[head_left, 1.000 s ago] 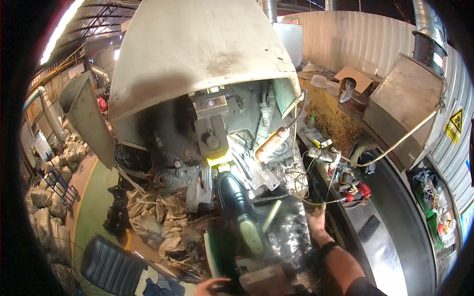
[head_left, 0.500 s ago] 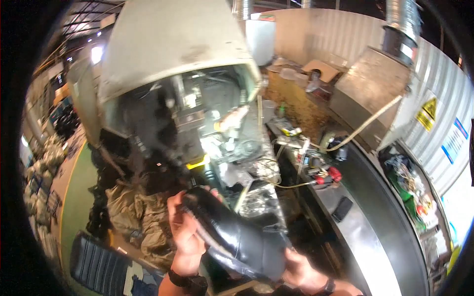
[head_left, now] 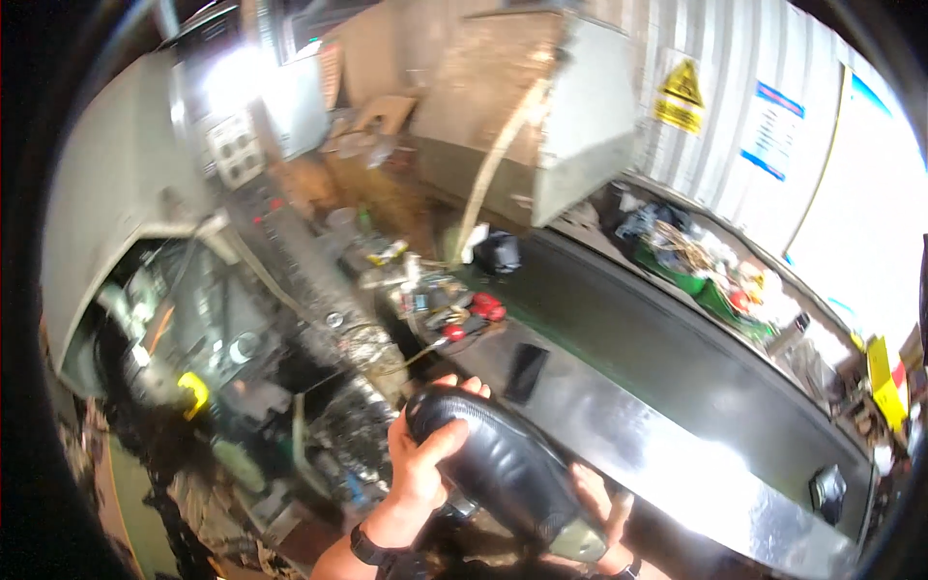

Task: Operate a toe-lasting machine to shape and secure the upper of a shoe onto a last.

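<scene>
A black shoe upper on a pale last [head_left: 503,469] lies across both my hands at the bottom middle of the view, toe up and to the left. My left hand [head_left: 418,462] grips its toe end, thumb over the top. My right hand [head_left: 597,503] holds the heel end from underneath, mostly hidden by the shoe. A dark watch [head_left: 365,548] sits on my left wrist. The grey machine [head_left: 145,290] with its open housing and a yellow part [head_left: 193,391] stands to the left of my hands.
A long dark shiny steel counter [head_left: 677,425] curves from the middle to the right. A black phone-like slab [head_left: 527,372] and red-handled tools [head_left: 478,314] lie on it. A green tray of scraps [head_left: 691,266] sits farther back. A corrugated wall with signs is behind.
My view has swung to the right, from the machine toward the steel counter. The shoe has come away from the machine and both hands now hold it low in front of me.
</scene>
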Demonstrator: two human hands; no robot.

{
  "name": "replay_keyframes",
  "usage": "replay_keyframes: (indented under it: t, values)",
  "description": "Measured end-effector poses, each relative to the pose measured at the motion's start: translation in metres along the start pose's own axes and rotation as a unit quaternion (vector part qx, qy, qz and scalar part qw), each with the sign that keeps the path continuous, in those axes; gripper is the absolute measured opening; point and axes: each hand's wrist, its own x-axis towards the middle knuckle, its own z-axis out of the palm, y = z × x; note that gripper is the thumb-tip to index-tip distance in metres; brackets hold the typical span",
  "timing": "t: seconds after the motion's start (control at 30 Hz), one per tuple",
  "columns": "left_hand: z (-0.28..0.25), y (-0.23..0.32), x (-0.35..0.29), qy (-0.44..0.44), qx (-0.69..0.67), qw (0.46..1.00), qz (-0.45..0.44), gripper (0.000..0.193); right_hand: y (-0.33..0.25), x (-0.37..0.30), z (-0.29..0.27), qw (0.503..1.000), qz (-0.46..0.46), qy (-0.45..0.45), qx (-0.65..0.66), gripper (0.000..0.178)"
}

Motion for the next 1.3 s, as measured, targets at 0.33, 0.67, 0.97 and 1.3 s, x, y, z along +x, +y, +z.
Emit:
replay_keyframes:
  t: [0.33, 0.67, 0.97, 1.3]
  values:
    - [0.064, -0.143, 0.05, -0.03, 0.086, 0.969, -0.229, 0.057, 0.162, -0.127, -0.26, 0.715, 0.444, 0.509, 0.179, 0.04]
    - [0.088, -0.146, 0.079, -0.139, 0.146, 0.962, -0.185, 0.055, 0.26, -0.286, -0.316, 0.627, 0.485, 0.604, 0.087, 0.053]
    - [0.088, -0.176, 0.148, -0.199, 0.128, 0.943, -0.233, 0.055, 0.226, -0.079, -0.058, 0.914, 0.327, -0.178, -0.163, 0.072]
    - [-0.048, -0.295, 0.386, -0.176, 0.434, 0.881, -0.069, 0.07, 0.231, -0.019, -0.112, 0.811, 0.555, 0.128, -0.135, 0.057]
